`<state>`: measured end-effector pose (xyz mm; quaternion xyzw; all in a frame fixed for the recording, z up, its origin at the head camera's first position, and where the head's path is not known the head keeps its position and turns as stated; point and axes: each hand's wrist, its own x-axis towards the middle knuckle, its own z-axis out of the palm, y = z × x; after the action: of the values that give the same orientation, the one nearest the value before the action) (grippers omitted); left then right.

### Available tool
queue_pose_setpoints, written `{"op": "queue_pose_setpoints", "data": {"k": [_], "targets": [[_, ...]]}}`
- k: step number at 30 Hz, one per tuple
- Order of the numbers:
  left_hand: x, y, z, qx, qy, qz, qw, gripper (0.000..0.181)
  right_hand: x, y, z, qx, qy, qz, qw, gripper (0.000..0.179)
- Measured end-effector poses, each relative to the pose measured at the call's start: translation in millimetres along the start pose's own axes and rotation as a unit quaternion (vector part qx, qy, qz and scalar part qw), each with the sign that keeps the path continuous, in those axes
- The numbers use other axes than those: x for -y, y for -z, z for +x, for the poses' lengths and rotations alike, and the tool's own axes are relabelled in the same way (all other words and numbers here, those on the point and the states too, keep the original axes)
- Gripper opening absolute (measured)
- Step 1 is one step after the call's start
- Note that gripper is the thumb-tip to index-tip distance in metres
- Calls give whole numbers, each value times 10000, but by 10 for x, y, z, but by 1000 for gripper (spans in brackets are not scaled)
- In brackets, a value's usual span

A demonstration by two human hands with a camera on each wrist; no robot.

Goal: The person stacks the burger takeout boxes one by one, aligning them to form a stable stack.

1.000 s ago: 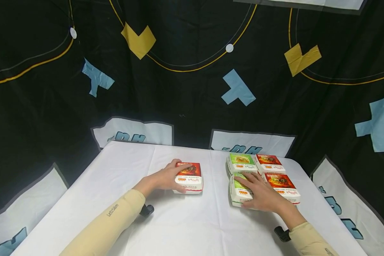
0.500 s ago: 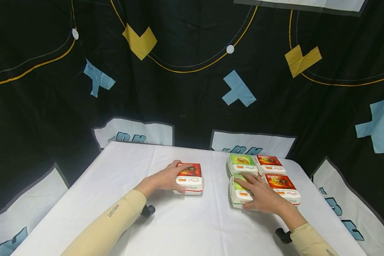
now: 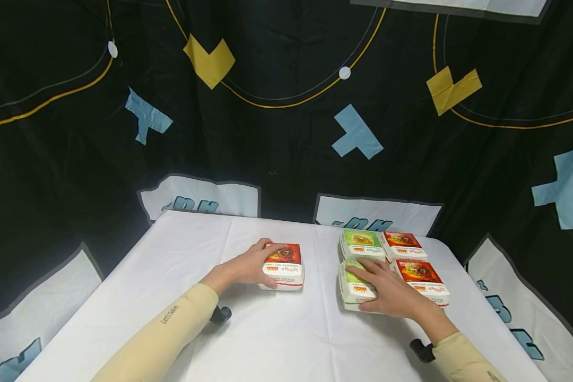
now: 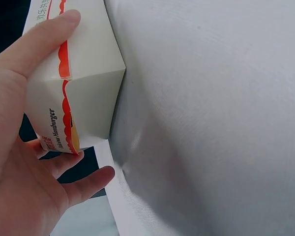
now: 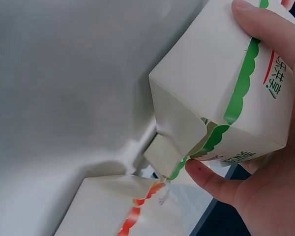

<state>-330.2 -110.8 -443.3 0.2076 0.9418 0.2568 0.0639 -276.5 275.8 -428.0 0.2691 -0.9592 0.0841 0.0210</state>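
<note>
My left hand (image 3: 250,264) grips a red-topped hamburger box (image 3: 284,266) from its left side, thumb on the front and fingers reaching over the top and back. In the left wrist view this box (image 4: 91,49) rests low over the white cloth, its red scalloped seam under the thumb. Further right, my right hand (image 3: 390,289) holds a green-topped hamburger box (image 3: 354,289) from above, with the thumb at its front. The right wrist view shows that box (image 5: 196,64) slightly tilted, its green scalloped flap a little apart at one corner.
Behind and right of the right hand stand another green-topped box (image 3: 361,244) and two red-topped boxes, one at the back (image 3: 403,245) and one nearer (image 3: 420,278). All are on a white-covered table (image 3: 277,339). A black curtain (image 3: 277,143) hangs behind the table.
The green-topped box in my right hand has shifted slightly left, away from the nearer red-topped box. My left hand and its box stay in place.
</note>
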Motion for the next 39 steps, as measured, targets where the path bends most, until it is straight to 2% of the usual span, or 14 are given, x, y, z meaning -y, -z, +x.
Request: {"op": "queue_pose_setpoints", "data": {"k": [10, 26, 39], "targets": [[-10, 14, -27, 45, -25, -40, 10000, 99, 104, 57, 72, -121, 172, -61, 9998, 86], [-20, 35, -45, 113, -56, -109, 9999, 98, 278, 172, 231, 9, 254, -98, 9996, 88], [-8, 26, -12, 118, -14, -94, 9999, 99, 447, 237, 356, -95, 355, 88, 9993, 86]]}}
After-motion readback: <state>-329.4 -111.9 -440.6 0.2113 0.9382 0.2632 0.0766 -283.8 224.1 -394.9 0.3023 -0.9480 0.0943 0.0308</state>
